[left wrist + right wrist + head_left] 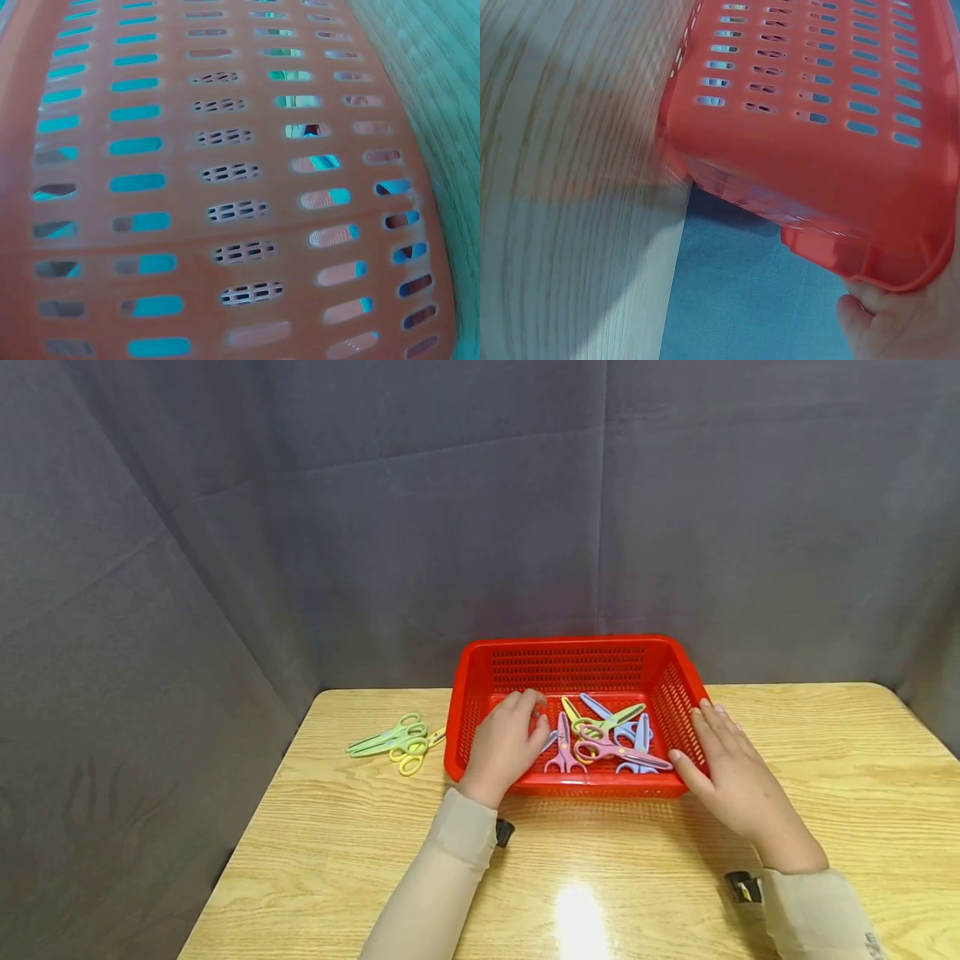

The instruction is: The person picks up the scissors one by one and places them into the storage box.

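A red plastic basket with slotted walls holds several child-size scissors in pink, blue, green and yellow. Over its left part, my left hand reaches inside with loosely bent fingers. A pair of blue scissors shows partly beside the thumb, and pink scissors lie just right of it. Nothing is visible between the left fingers. My right hand rests on the basket's right rim, fingers straight, thumb toward the inside. In the right wrist view that hand touches the rim. The left wrist view shows the basket wall, without the hand.
Green scissors and yellow scissors lie on the wooden table, left of the basket. A grey cloth hangs behind the table's far edge and along its left side. Both wrists carry small black devices.
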### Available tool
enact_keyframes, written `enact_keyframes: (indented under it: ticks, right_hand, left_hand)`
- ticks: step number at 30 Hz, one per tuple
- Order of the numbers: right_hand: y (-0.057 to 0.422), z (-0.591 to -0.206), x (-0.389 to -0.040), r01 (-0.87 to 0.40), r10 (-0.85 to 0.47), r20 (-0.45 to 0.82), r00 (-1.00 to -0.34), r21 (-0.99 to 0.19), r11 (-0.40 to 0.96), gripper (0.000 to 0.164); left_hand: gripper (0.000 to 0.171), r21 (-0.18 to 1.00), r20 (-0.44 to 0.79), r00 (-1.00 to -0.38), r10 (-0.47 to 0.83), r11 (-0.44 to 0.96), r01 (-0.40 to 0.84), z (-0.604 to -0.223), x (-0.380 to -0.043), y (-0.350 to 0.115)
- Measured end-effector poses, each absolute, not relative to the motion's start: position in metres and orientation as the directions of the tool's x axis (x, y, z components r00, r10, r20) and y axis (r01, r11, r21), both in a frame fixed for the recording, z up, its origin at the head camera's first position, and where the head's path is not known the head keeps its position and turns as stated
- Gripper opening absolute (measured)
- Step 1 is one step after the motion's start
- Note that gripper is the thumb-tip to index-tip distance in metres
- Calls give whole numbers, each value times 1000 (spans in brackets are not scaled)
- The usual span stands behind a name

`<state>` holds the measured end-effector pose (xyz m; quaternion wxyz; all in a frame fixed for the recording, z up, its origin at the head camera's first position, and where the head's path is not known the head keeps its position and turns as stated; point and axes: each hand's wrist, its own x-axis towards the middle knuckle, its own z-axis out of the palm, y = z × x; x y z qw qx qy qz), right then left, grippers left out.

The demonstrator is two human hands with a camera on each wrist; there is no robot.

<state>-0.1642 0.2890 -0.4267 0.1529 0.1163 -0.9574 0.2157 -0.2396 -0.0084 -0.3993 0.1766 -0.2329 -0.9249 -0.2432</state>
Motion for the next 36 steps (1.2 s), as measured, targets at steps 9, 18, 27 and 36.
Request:
enact_keyframes:
  ticks: [9,18,27,36]
  right_hand:
    - [289,-426,-165,-283,-154,340,-928,-370,885,73]
    - [287,-428,-162,-271,-142,338,-930,-376,886,73]
    - [286,-431,-160,-278,-145,341,-929,-380,883,73]
    - [287,-429,-162,-278,-138,361,-922,-372,886,71]
  left_hand:
    - [18,403,708,-676,207,668,626,-402,-239,-14]
    - [20,486,812,-583,2,550,679,-407,-234,-21]
    - [20,497,828,-558,-47,523,693,-410,-230,-24]
    - [22,496,819,-572,-42,553,669,-406,-237,-42]
